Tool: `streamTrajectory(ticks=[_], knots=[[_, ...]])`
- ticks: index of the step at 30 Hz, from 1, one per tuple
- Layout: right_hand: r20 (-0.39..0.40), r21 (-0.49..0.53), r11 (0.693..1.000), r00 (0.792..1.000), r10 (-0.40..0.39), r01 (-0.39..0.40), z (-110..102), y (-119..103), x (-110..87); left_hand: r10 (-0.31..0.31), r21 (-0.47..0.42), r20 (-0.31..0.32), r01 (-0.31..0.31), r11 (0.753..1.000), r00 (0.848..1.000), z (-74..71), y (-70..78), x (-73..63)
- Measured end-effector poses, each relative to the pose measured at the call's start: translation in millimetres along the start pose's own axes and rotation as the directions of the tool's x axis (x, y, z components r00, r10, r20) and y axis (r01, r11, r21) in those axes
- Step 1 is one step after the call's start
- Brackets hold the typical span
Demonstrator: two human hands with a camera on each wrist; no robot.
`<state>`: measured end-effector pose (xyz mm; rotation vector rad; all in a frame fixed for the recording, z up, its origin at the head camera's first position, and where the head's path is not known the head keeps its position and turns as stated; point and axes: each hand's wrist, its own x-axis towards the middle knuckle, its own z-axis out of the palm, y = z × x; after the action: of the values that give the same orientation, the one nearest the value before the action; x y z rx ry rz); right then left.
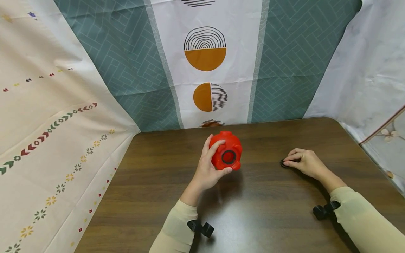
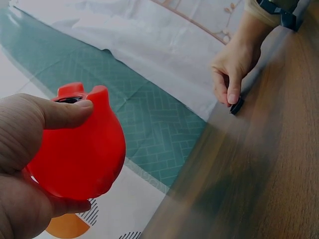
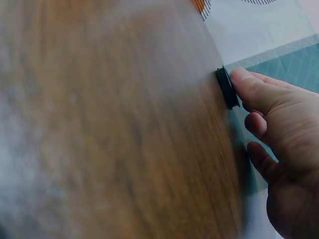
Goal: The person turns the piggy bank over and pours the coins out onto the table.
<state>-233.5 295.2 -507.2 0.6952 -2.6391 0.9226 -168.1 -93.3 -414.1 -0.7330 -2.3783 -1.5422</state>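
Observation:
My left hand (image 1: pixel 206 172) grips a red piggy bank (image 1: pixel 233 144) above the middle of the table, fingers on its far side and thumb along its near edge. Its underside faces the head camera, with stubby feet around a hole edged by a black ring (image 1: pixel 228 150). In the left wrist view, the thumb lies beside that ring and the glossy body (image 2: pixel 82 154) bulges below. Off to the right, my right hand (image 1: pixel 306 163) pinches a small round black plug (image 3: pixel 228 88) between thumb and fingertips, at the tabletop. The fingers partly cover the plug.
The brown wooden table (image 1: pixel 152 196) runs back to a hanging green and white cloth (image 1: pixel 133 63). Patterned cream cloth (image 1: pixel 69 140) hangs along the left side, and pale cloth (image 1: pixel 367 77) along the right. Each wrist wears a black strap mount (image 1: pixel 326 209).

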Motion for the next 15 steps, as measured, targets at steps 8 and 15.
streamTrajectory(ticks=[8,15], knots=[[-0.164,0.195,0.976,0.978,0.128,-0.095,-5.8,-29.8,9.0,0.018,0.017,-0.003,-0.018,1.000,1.000,2.7,-1.3,0.7],[-0.054,0.540,0.837,0.989,0.137,-0.087,-3.6,-108.8,33.1,0.026,-0.042,0.001,-0.026,0.999,1.000,5.2,0.0,1.3]])
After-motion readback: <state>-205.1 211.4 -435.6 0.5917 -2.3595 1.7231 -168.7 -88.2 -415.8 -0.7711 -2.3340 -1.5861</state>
